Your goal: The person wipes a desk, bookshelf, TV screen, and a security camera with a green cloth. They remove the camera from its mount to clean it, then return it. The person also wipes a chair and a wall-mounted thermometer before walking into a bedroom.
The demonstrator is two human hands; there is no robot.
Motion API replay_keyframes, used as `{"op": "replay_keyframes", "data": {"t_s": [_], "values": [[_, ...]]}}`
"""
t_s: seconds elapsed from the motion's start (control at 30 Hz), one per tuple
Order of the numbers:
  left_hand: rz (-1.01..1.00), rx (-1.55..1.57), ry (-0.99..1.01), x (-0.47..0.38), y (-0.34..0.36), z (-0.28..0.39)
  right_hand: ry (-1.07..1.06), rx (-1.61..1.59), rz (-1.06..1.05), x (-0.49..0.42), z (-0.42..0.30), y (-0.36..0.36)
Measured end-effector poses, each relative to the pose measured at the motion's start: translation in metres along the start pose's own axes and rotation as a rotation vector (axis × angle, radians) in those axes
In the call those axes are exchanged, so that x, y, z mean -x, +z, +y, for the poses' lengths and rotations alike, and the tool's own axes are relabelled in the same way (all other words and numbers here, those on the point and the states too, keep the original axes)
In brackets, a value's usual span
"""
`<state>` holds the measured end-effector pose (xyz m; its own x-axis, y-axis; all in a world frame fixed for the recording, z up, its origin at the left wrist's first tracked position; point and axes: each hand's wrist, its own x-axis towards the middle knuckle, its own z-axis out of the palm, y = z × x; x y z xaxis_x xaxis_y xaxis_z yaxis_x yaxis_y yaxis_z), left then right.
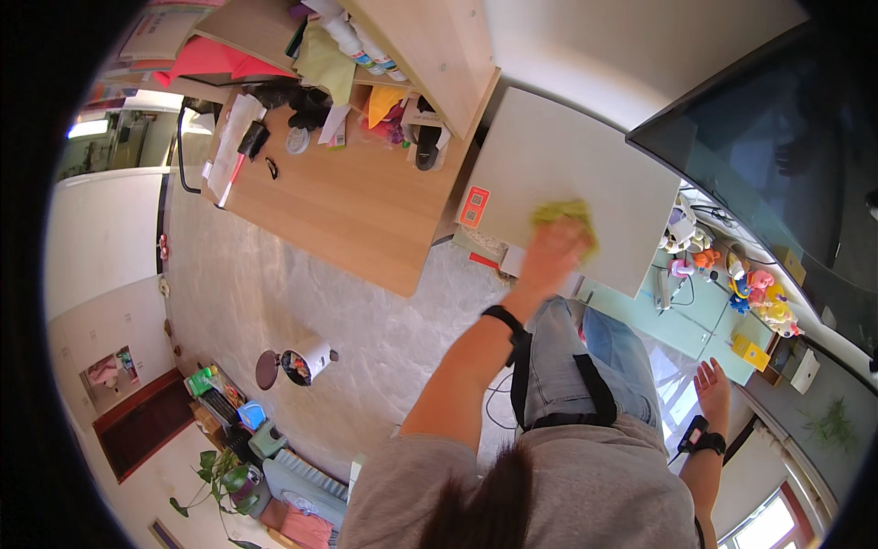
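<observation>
My left hand (557,248), slightly blurred, presses a yellow-green cloth (566,209) against the pale grey top of a cabinet-like unit (549,144). The cloth is bunched under and ahead of the fingers. Left of it, near the top's edge, is a red-orange sticker (474,207) bearing printed codes. My right hand (712,386) hangs at my side with its fingers apart and nothing in it. It is nearest to the green glass-topped stand (617,305) and a yellow box (750,352) there. Black straps circle both wrists.
A wooden desk (343,206) with shelves adjoins on the left. A large dark television (761,144) leans in at right, above several small toys (761,288) and cables. On the floor stand an open-lidded bin (312,360) and, farther back, a potted plant (240,480).
</observation>
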<state>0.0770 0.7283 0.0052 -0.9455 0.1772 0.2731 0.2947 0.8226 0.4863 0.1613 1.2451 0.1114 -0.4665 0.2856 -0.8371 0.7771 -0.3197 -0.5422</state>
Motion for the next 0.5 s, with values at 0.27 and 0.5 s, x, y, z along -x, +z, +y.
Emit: {"op": "replay_keyframes", "data": {"t_s": [0.27, 0.5], "values": [[0.062, -0.397, -0.731, 0.009, -0.041, -0.075, 0.034, 0.013, -0.053, -0.004, 0.003, 0.009], [-0.107, -0.18, -0.501, 0.013, 0.006, 0.041, 0.001, 0.008, 0.002, 0.005, 0.006, -0.018]]}}
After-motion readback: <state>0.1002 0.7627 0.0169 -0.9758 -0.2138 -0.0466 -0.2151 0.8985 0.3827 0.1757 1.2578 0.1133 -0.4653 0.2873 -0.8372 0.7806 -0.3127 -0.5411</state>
